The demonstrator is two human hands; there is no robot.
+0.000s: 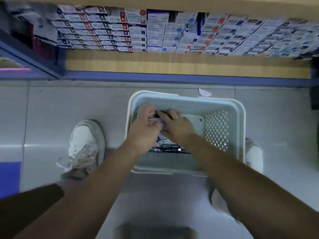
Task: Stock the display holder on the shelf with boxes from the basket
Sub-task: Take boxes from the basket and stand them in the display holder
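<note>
2 arms reach into 1 white basket [241,118] on the floor [51,109]. The left hand [143,128] curls round 1 pale box [156,120]. The right hand [176,125] covers the other boxes [165,149]; its grip and their count are too blurred to tell.

The basket [242,128] is entered freely from above, its right half left unoccupied; the far shelf [172,65] is packed with boxes [138,31].

pale perforated basket [240,128] on the floor, small boxes [170,149] heaped in its left half, mostly hidden
</note>
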